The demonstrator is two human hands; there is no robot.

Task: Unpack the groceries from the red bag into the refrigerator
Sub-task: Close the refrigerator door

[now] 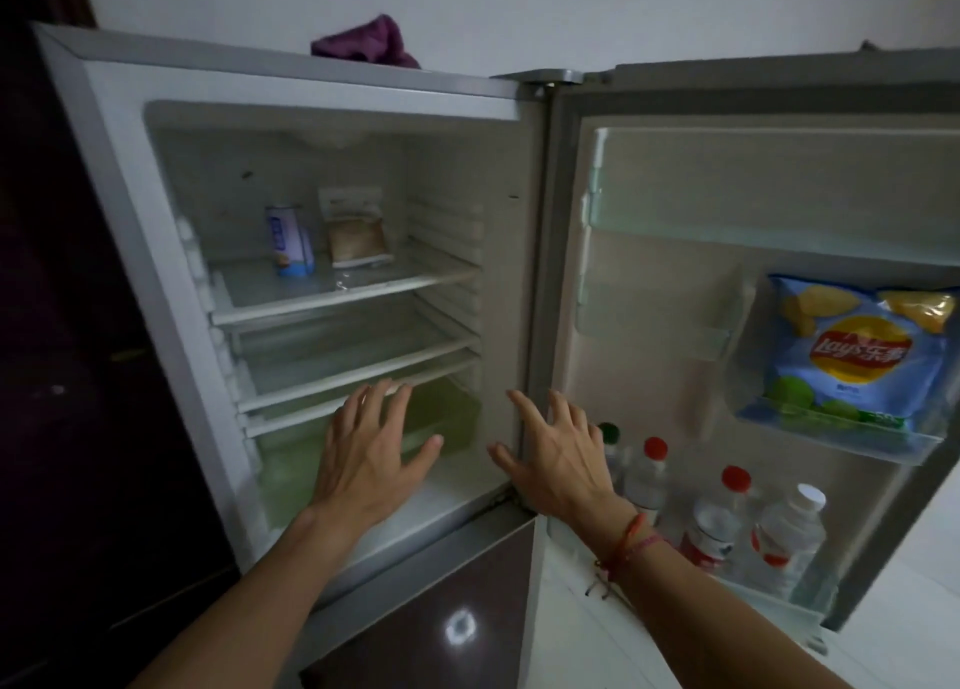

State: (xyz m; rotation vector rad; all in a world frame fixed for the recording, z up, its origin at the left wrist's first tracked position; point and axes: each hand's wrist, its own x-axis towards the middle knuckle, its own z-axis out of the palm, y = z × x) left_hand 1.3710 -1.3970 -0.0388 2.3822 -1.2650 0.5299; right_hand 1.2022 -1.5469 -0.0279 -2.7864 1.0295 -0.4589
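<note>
The refrigerator (130, 179) stands open in front of me, its door (675, 283) swung to the right. My left hand (363, 454) hovers with fingers spread in front of the green crisper drawer (447, 413), holding nothing. My right hand (561, 454) is spread open too, by the hinge-side wall of the cabinet. On the top shelf (363, 299) stand a blue-and-white carton (291, 241) and a clear pouch of brown grains (356, 239). A blue chips bag (852, 350) sits in a door bin. Several water bottles (717, 512) stand in the lowest door rack. The red bag is out of view.
A purple cloth (369, 41) lies on top of the fridge. The dark glossy freezer door (441, 610) below is closed. A dark cabinet (62, 376) flanks the fridge on the left. The two middle shelves (353, 366) hold nothing.
</note>
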